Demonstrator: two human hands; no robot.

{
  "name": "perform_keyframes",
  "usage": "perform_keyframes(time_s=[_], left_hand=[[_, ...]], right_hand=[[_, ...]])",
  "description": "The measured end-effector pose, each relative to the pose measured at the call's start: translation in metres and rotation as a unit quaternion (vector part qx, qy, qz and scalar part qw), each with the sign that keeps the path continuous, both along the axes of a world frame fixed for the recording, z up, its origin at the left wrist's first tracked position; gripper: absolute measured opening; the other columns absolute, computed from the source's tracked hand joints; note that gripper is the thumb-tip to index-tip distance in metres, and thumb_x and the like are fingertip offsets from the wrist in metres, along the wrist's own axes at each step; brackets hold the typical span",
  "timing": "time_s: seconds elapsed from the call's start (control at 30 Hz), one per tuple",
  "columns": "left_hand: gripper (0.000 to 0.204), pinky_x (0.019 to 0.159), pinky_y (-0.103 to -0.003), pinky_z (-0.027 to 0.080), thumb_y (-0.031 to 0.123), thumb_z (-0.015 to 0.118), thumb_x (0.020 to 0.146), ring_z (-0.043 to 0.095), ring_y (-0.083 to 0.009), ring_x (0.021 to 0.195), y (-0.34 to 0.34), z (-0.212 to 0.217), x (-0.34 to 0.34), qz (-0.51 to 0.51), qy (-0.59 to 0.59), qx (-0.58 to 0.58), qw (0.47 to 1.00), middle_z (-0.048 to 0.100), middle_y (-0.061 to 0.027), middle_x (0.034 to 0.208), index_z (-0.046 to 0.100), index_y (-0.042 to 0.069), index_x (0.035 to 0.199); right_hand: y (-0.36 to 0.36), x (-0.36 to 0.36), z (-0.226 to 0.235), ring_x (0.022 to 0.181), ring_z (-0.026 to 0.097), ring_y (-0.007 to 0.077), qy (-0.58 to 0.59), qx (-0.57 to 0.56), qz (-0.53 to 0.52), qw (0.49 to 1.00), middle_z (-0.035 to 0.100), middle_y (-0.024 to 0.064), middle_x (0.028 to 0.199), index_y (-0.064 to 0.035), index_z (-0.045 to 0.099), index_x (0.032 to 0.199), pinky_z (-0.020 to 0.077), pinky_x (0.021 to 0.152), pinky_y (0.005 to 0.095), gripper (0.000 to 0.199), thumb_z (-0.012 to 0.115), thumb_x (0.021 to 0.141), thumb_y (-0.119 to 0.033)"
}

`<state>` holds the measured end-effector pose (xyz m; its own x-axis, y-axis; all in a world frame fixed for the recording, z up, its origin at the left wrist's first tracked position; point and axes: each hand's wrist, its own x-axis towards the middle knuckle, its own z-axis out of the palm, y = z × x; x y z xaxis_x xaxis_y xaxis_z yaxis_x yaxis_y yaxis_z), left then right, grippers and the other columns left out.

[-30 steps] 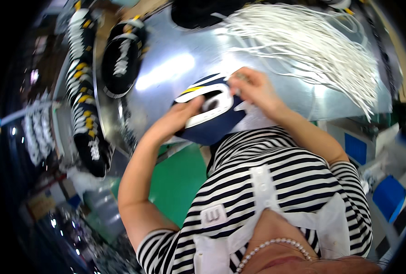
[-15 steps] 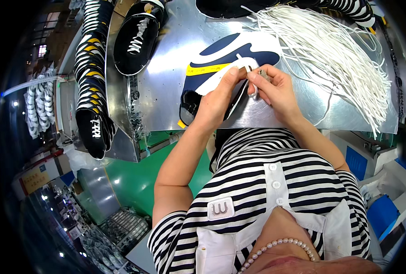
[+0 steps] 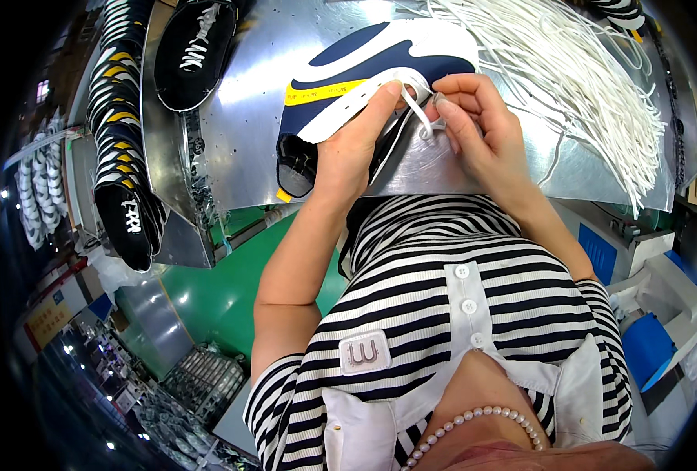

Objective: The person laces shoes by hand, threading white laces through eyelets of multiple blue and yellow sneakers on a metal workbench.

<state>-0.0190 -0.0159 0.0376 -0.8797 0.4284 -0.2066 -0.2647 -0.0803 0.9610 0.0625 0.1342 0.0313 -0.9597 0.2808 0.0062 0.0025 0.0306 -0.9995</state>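
Nearest, striped shirt [image 3: 411, 304] with a pale square patch [image 3: 365, 352] bearing one stitched letter-like shape, and a pearl necklace [image 3: 466, 416] at the collar. Then the hands, over the near edge of the metal table [image 3: 258, 133]. Left hand [image 3: 352, 149] grip is pinching the shoe upper [image 3: 376, 64] at its white eyelet strip [image 3: 348, 106], thumb on top, other fingers mostly hidden underneath. Right hand [image 3: 485, 125] just beside it, thumb and fingers bent in close together at the white lace [image 3: 421, 114]; can't tell if that grip is closed on the lace or only touching. Lace hangs in a small loop between the strip and the right fingers. Upper lies on its side on the table, opening toward the person's left, navy and white with a yellow stripe [image 3: 317, 93]. Should handle light and floppy, soft fabric, not fragile, likely to fold or slide on smooth metal; the eyelet strip looks like the firmest part to hold. Lace likely soft and limp, best taken near its tip. Small dark print on the stripe, too small to read; no other label made out on the upper. Farther out, lace pile [image 3: 560, 102] on the table to the right, a black upper with white lacing [image 3: 195, 59] upper left, long row of nested uppers [image 3: 121, 118] left of it. Box [image 3: 46, 318] at far left carries lettering, blurred
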Motion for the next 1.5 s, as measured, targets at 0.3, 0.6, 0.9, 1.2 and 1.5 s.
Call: perform_keyframes(time_s=[0.3,0.6,0.9,1.2,1.5], left_hand=[[0.026,0.089,-0.029,0.048,0.019,0.059,0.095,0.063,-0.0158,0.094,0.003,0.000,0.003,-0.006,0.009,-0.005,1.000,0.069,-0.0091,0.100,0.068,-0.004,0.104],[0.022,0.087,-0.029,0.049,0.008,0.059,0.095,0.066,-0.0199,0.096,0.008,-0.017,0.014,0.011,0.292,-0.090,0.952,0.070,-0.0101,0.107,0.064,-0.002,0.114],[0.037,0.095,-0.027,0.043,0.025,0.054,0.099,0.061,-0.0160,0.103,-0.007,-0.022,0.015,-0.027,0.063,-0.062,0.996,0.067,-0.0099,0.112,0.064,-0.004,0.120],[0.037,0.077,-0.030,0.051,0.028,0.061,0.096,0.068,-0.0196,0.088,-0.022,-0.003,-0.028,-0.030,0.126,-0.215,0.968,0.070,-0.0160,0.108,0.064,-0.007,0.107],[0.023,0.061,-0.039,0.049,0.017,0.069,0.086,0.063,-0.0342,0.067,-0.041,-0.002,-0.008,-0.120,0.425,-0.392,0.807,0.067,-0.0157,0.081,0.065,0.005,0.106]], right_hand=[[0.004,-0.009,0.005,0.073,0.070,0.0178,-0.016,0.078,0.021,0.997,0.073,0.0094,0.085,0.0004,0.057,0.106,0.0517,0.063,0.0264,0.017,0.059,0.095,-0.012],[0.011,-0.023,0.014,0.067,0.067,0.0338,0.041,0.291,0.017,0.956,0.069,0.0166,0.077,0.0041,0.050,0.100,0.0510,0.061,0.0392,0.020,0.059,0.090,-0.011],[0.026,-0.026,0.032,0.063,0.064,0.0309,-0.002,0.420,0.136,0.897,0.067,0.0172,0.076,0.0012,0.055,0.099,0.0483,0.055,0.0379,0.025,0.066,0.086,-0.017],[0.053,-0.052,-0.017,0.083,0.058,0.0085,-0.061,0.149,0.009,0.987,0.065,0.0013,0.092,-0.0048,0.063,0.114,0.0461,0.075,0.0218,0.047,0.083,0.075,-0.023],[0.028,-0.038,-0.008,0.071,0.056,0.0042,-0.005,-0.025,-0.027,0.999,0.067,0.0003,0.084,-0.0041,0.069,0.098,0.0446,0.059,0.0226,0.022,0.073,0.085,-0.022]])
